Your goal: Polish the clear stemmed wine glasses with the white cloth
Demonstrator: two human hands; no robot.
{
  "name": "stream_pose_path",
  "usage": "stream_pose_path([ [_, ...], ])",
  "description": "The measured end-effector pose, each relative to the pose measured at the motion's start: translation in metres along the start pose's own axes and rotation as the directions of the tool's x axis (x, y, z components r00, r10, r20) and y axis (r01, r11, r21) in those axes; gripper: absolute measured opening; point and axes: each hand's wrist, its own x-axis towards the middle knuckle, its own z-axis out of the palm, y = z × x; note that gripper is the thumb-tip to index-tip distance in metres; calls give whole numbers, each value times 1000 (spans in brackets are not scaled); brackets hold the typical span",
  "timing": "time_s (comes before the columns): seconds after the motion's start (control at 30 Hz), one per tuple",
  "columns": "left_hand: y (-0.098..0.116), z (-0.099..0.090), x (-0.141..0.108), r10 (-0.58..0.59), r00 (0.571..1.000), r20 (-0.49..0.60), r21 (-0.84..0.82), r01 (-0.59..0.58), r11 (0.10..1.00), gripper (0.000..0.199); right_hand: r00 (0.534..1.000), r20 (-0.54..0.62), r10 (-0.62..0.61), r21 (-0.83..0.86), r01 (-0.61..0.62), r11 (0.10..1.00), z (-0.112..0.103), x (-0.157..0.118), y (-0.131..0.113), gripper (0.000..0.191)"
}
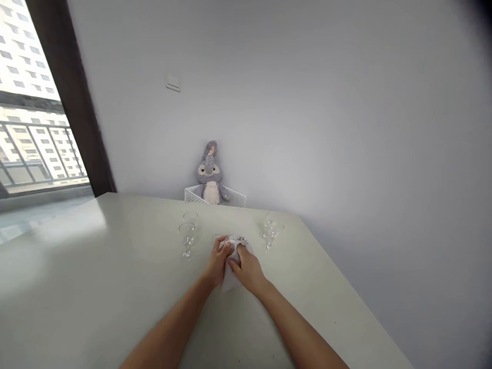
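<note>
A pale grey-white cloth (230,281) is bunched between my two hands above the middle of the table. My left hand (219,261) is closed around its left side, thumb on top. From the right, my right hand (247,266) grips the same cloth, its fingers pushed into the folds. Whether a glass sits inside the cloth is hidden by the folds and fingers. To the left of my hands stand clear stemmed glasses (187,240), one behind the other. More clear glasses (269,233) are grouped to the right, their outlines faint.
The pale table (134,266) reaches to a plain wall (326,128). Beyond its far edge a grey plush toy (210,174) sits in a white perforated basket (238,200). At the left is a window with a dark frame (73,92).
</note>
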Motion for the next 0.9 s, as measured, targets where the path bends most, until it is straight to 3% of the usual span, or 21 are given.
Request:
stream_pose_path([
  [0.1, -2, -2, 1, 0, 999, 43, 98, -4, 995, 53, 984, 135, 114, 268, -147, 952, -1, 5, 20, 26],
  [0.13, -1, -3, 1, 0, 998, 63, 132, -8, 991, 53, 971, 181, 158, 421, -221, 880, -2, 6, 25, 27],
  [0.2, 3, -5, 0, -3, 991, 134, 179, -21, 984, 54, 946, 239, 218, 693, -323, 644, -4, 4, 34, 30],
  [0.27, 8, -7, -1, 1, 977, 215, 194, -44, 980, 57, 938, 265, 222, 831, -339, 441, -5, 1, 37, 30],
  [0.3, 10, -7, -1, 7, 971, 240, 198, -57, 979, 59, 939, 273, 209, 848, -337, 409, -5, -2, 37, 29],
  [0.33, 11, -8, -1, 9, 969, 248, 207, -63, 976, 61, 941, 275, 196, 834, -335, 439, -5, -4, 37, 28],
  [0.37, 11, -9, 1, 2, 971, 240, 226, -58, 972, 60, 948, 259, 183, 789, -317, 526, -3, -7, 35, 27],
  [0.47, 5, -12, 8, -13, 990, 137, 335, -34, 941, 43, 989, 98, 110, 448, -143, 883, 4, -12, 31, 21],
  [0.53, 2, -13, 11, 3, 997, 82, 401, -36, 915, 42, 998, 21, 51, 223, -55, 973, 7, -13, 31, 15],
  [0.57, 2, -13, 11, 9, 997, 79, 413, -41, 910, 42, 998, 16, 57, 201, -59, 978, 7, -13, 31, 14],
  [0.63, 5, -12, 8, 2, 992, 124, 384, -50, 922, 39, 988, 61, 140, 363, -153, 919, 4, -11, 33, 20],
  [0.7, 12, -10, 4, -8, 978, 207, 300, -56, 952, 47, 967, 128, 220, 627, -251, 738, 0, -9, 33, 29],
  [0.77, 18, -9, 0, -1, 964, 264, 236, -64, 970, 58, 959, 169, 229, 777, -273, 567, -2, -9, 33, 34],
  [0.8, 19, -9, 0, -1, 963, 270, 230, -63, 971, 60, 962, 173, 209, 788, -263, 557, -2, -10, 31, 34],
  [0.83, 19, -10, 1, -4, 968, 253, 245, -60, 968, 59, 969, 162, 187, 759, -243, 604, -1, -12, 30, 33],
  [0.9, 16, -12, 4, -13, 986, 167, 327, -42, 944, 53, 984, 103, 147, 598, -179, 781, 3, -15, 26, 31],
])
